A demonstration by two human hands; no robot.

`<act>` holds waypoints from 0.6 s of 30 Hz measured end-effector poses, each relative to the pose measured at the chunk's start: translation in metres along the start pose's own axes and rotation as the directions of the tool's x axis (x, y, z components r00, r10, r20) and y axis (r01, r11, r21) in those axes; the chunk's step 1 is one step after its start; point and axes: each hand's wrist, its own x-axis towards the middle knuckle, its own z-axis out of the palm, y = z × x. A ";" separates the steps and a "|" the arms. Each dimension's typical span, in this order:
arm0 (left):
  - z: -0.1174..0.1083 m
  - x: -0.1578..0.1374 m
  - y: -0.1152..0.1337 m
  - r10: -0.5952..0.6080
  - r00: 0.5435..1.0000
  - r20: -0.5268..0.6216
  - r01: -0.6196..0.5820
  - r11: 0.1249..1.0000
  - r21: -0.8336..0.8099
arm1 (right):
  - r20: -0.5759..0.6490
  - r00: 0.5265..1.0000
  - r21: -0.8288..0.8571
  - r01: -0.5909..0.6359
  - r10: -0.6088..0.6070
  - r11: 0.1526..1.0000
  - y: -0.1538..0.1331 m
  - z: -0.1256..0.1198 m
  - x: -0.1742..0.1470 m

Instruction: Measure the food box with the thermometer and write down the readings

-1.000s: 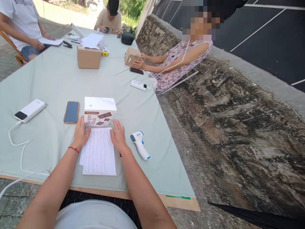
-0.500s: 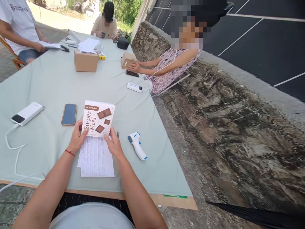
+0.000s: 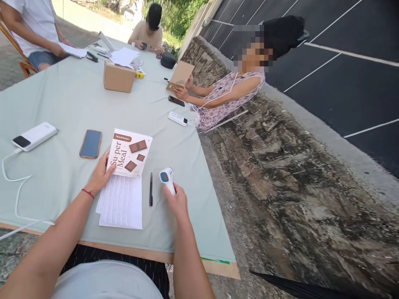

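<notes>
My left hand (image 3: 102, 172) is closed on the lower left edge of a white box (image 3: 137, 151) printed "Su-per Meal" with brown chocolate pieces. The box is tilted up, its printed face toward me, over the far end of some written paper sheets (image 3: 121, 205). To the right, my right hand (image 3: 177, 199) is wrapped round the handle of a white and blue infrared thermometer (image 3: 167, 177), whose screen faces me. Between the sheets and that hand lies a black pen (image 3: 151, 189).
A phone (image 3: 90, 143) and a white power bank (image 3: 35, 136) with a cable lie on the left. Further back are a cardboard box (image 3: 118, 78), another phone (image 3: 176, 101) and a white device (image 3: 178, 118). A person on the right holds a brown carton (image 3: 181, 74); two others sit further off.
My right hand has let go of the white box and taken hold of the thermometer, now turned more upright. My left hand keeps the box. The person on the right has tilted the brown carton up.
</notes>
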 end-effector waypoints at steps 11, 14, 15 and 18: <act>-0.005 0.007 -0.001 0.077 0.997 0.033 -0.077 0.997 0.002 | 0.312 0.936 0.745 -0.136 -0.161 0.654 -0.136 0.084 -0.031; -0.003 0.006 -0.003 0.081 0.996 0.023 -0.081 0.997 -0.006 | 0.319 0.937 0.746 -0.154 -0.144 0.648 -0.135 0.087 -0.029; -0.002 0.006 -0.004 0.084 0.996 0.020 -0.084 0.996 -0.012 | 0.325 0.935 0.739 -0.160 -0.140 0.654 -0.134 0.087 -0.029; 0.000 0.005 -0.007 0.088 0.996 0.009 -0.088 0.996 -0.024 | 0.353 0.927 0.723 -0.184 -0.128 0.666 -0.132 0.086 -0.029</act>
